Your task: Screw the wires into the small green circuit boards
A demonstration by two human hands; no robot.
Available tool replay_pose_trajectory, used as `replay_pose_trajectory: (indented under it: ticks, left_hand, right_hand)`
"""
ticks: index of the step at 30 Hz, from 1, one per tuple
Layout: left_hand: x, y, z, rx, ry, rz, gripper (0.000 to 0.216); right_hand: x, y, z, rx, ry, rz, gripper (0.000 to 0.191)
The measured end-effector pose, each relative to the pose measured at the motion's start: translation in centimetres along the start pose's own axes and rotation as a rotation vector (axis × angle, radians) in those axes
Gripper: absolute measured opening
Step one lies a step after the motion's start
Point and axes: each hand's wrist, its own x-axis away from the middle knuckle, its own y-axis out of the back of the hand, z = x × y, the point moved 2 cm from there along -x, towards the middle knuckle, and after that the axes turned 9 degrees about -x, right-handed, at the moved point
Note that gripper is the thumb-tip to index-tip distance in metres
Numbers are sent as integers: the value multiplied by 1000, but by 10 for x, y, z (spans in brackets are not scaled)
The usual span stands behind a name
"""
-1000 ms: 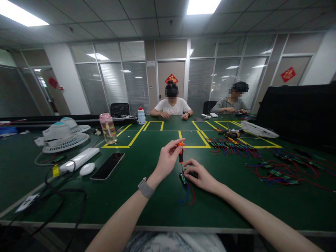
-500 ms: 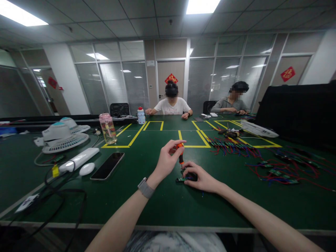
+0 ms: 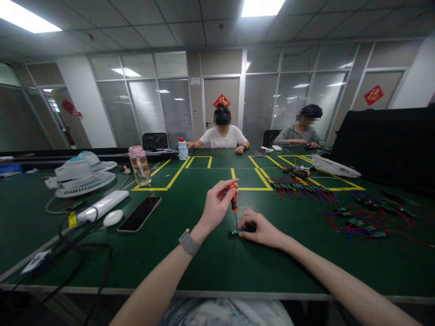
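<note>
My left hand [image 3: 219,201] is closed round the orange and black handle of a screwdriver [image 3: 234,203], which stands nearly upright. Its thin shaft points down at a small green circuit board [image 3: 234,232] in a black piece lying on the table. Whether the tip sits in a screw is too small to tell. My right hand [image 3: 258,230] grips the board and black piece from the right, thumb low and fingers curled over the top. Dark wires partly show under the fingers.
Circuit boards with red and blue wires [image 3: 363,222] lie to the right. A phone [image 3: 141,214], a white mouse [image 3: 113,218], a white power strip [image 3: 103,205] and a pink-lidded bottle [image 3: 139,167] are on the left. Two people sit across the green table [image 3: 190,267].
My right fingers have drawn in lower and closer to the board, so the screwdriver's shaft shows more. My left hand has shifted very slightly left, still holding the screwdriver.
</note>
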Motion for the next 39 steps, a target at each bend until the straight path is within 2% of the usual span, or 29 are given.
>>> replay_pose_trajectory:
  ticks: [3, 5, 8, 12, 18, 22, 27, 34, 39]
  left_hand:
    - [0, 2, 0, -110, -25, -80, 17]
    - [1, 3, -1, -134, -34, -100, 19]
    - [1, 3, -1, -94, -44, -65, 28]
    - [1, 2, 0, -7, -23, -20, 30]
    - [2, 2, 1, -144, -53, -132, 18]
    - [2, 2, 0, -155, -54, -104, 29]
    - [2, 0, 4, -31, -9, -52, 34]
    - [4, 1, 1, -195, -70, -132, 22]
    - [5, 0, 1, -153, -53, -86, 34]
  right_hand:
    - [0, 0, 0, 15, 0, -7, 9]
    - [0, 0, 0, 14, 5, -11, 10]
    - [0, 0, 1, 5, 7, -7, 10]
    - [0, 0, 1, -18, -22, -17, 13]
    - [1, 0, 0, -33, -20, -21, 12]
    - [2, 1, 1, -55, -22, -17, 12]
    - [2, 2, 2, -49, -23, -4, 9]
    - [1, 2, 3, -52, -28, -4, 8]
    - [1, 2, 5, -58, -36, -4, 8]
